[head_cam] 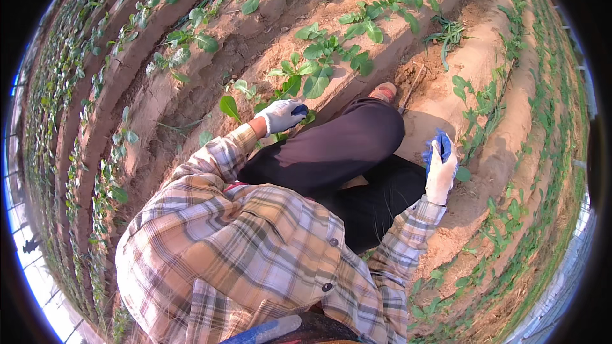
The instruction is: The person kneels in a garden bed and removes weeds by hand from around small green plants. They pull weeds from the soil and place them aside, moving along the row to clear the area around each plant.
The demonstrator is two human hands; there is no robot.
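My left hand (282, 118), in a white knit glove with blue-coated fingers, is bent over leafy green seedlings (289, 87) beside my raised knee. Its palm faces away, so I cannot tell whether anything is in the fingers. On the other side of my legs, my right hand (441, 169) wears a matching glove and is raised above the soil. Crinkled blue material (437, 145) shows at its fingers; whether this is glove coating or a separate thing is unclear. Dark trousers (334, 145) cover my bent legs between the hands.
A thin stick-like object (414, 87) lies in the furrow by my shoe (384, 91). Farther along sits a tuft of long-leaved green plants (447, 38). Raised soil beds (287, 5) with rows of seedlings run on both sides.
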